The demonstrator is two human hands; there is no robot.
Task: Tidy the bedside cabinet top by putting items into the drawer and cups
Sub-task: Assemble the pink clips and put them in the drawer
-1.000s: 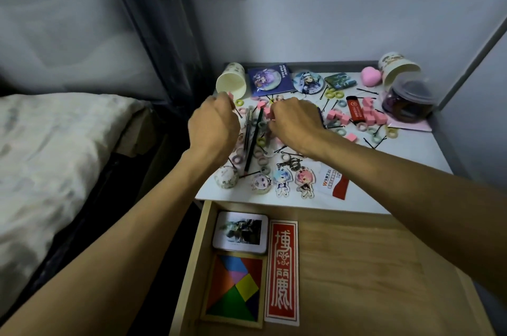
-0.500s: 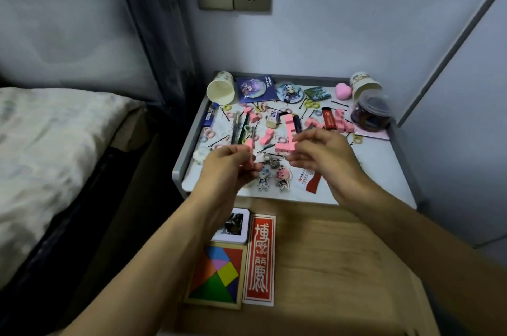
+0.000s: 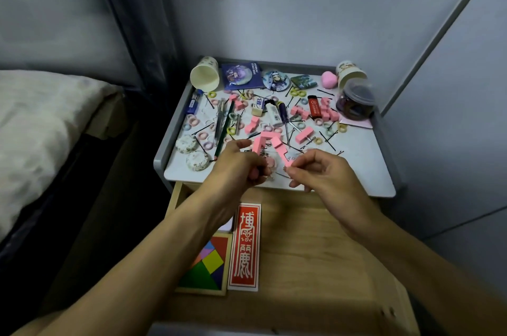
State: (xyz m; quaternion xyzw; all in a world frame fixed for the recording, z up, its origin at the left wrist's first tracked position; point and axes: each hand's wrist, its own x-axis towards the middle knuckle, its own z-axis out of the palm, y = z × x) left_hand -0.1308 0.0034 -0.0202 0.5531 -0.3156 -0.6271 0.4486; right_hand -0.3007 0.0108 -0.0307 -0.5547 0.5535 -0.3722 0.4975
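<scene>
Head view shows the fingers of both hands clamped on a jointed pink block string: the left hand pinches one end between thumb and curled fingers, and the right hand pinches the other end between thumb and forefinger, its other fingers curled loosely beneath. The string arches between the two hands, lifted just above the front edge of the cabinet top; blur hides whether it brushes the trinkets under it. Below the wrists the drawer is pulled open, with a red card and a tangram puzzle along its left side and bare wood to their right. The step in hand looks like moving this pink piece off the top. The next move probably calls for gathering it up and lowering it onto the bare drawer floor, since it seems too long for the paper cup lying on its side at the back left corner.
</scene>
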